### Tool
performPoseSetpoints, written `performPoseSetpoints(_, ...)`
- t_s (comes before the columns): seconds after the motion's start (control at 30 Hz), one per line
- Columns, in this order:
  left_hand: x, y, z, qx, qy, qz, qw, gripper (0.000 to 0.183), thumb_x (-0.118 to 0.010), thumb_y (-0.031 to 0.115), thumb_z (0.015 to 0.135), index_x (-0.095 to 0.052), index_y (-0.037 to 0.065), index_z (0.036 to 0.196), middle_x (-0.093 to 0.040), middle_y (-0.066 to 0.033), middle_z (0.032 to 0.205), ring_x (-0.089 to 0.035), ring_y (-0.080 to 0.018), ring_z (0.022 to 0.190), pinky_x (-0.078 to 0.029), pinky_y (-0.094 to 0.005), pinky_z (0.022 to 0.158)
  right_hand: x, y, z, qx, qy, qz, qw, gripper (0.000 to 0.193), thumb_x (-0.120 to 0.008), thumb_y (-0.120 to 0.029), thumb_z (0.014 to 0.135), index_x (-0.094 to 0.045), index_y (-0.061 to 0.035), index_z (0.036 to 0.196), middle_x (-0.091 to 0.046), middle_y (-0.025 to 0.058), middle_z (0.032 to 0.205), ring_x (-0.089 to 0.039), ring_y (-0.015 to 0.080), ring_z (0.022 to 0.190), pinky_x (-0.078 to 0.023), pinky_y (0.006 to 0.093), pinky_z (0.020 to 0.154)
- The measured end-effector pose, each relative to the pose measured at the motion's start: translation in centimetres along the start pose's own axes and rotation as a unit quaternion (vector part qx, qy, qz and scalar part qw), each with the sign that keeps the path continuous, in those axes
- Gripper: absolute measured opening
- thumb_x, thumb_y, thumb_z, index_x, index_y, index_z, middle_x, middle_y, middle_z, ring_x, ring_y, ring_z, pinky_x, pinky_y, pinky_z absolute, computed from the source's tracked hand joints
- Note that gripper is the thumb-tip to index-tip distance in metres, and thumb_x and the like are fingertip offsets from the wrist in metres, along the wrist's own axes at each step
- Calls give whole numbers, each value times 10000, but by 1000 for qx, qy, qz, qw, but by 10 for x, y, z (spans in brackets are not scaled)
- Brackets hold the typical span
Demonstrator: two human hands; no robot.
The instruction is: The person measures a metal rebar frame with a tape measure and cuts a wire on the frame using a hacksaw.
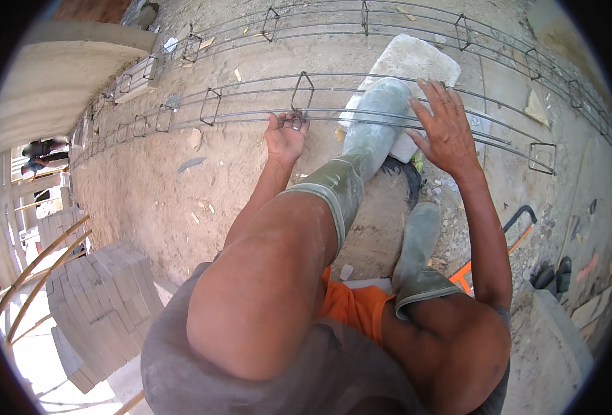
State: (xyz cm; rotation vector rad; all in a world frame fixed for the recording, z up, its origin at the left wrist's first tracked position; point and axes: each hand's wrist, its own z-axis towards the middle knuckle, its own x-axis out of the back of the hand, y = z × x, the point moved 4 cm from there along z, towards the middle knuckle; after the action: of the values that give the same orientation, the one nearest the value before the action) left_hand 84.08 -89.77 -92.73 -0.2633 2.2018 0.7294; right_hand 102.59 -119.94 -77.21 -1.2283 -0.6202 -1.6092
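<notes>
A long cage of thin steel bars [250, 117], joined by square wire stirrups, runs across in front of me. My left hand [287, 140] is palm up under its near bar, fingers curled round it beside a stirrup [304, 93]. My right hand [448, 129] lies over the bars nearer their right end, fingers stretched and apart, fingertips at the far bar. Between my hands, my left rubber boot [382, 114] rests at a pale slab [420, 62], where the bars cross it. Whether every bar passes over or under the boot, I cannot tell.
A second bar cage [319, 31] lies farther off. My other boot [420, 235] stands on the dirt near an orange and black hacksaw [466, 268]. Grey blocks [98, 297] are stacked at left, with thin poles beside them. Dark shoes [554, 275] lie at right. People [43, 155] show far left.
</notes>
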Motion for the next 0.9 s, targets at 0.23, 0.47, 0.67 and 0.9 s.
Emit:
performPoseSetpoints(0.23, -2, -2, -2, -40, 25, -1, 999, 324, -479, 409, 1042, -501, 120, 897, -541, -28, 722, -591, -226, 805, -447, -572, 1049, -20, 10, -2, 50, -15, 1, 999, 219, -601, -124, 888, -643, -92, 1100, -626, 75, 1025, -622, 257, 961, -477, 406, 824)
performPoseSetpoints(0.47, 14, 9, -14, 0, 75, 91, 993, 318, -467, 416, 1035, -491, 177, 827, -542, 6, 736, -587, -201, 830, -414, -510, 994, -14, -1, 5, 52, -89, 62, 993, 231, -745, -217, 822, -647, -96, 991, -559, 80, 859, -615, 277, 823, -472, 414, 698)
performPoseSetpoints(0.67, 9, 32, -48, -8, 120, 167, 979, 299, -408, 380, 1059, -466, 149, 879, -518, -6, 781, -561, -213, 841, -407, -468, 981, 4, -41, 17, 78, -104, 40, 991, 142, -658, -182, 841, -643, -111, 962, -570, 80, 877, -642, 254, 771, -481, 414, 668)
performPoseSetpoints(0.9, 19, 19, -42, 8, 112, 168, 979, 226, -446, 277, 1041, -490, 151, 858, -551, 2, 797, -576, -184, 810, -418, -431, 928, -5, -29, -8, 115, -117, -12, 986, 322, -598, -154, 853, -678, -128, 1164, -650, 66, 877, -666, 239, 754, -503, 416, 646)
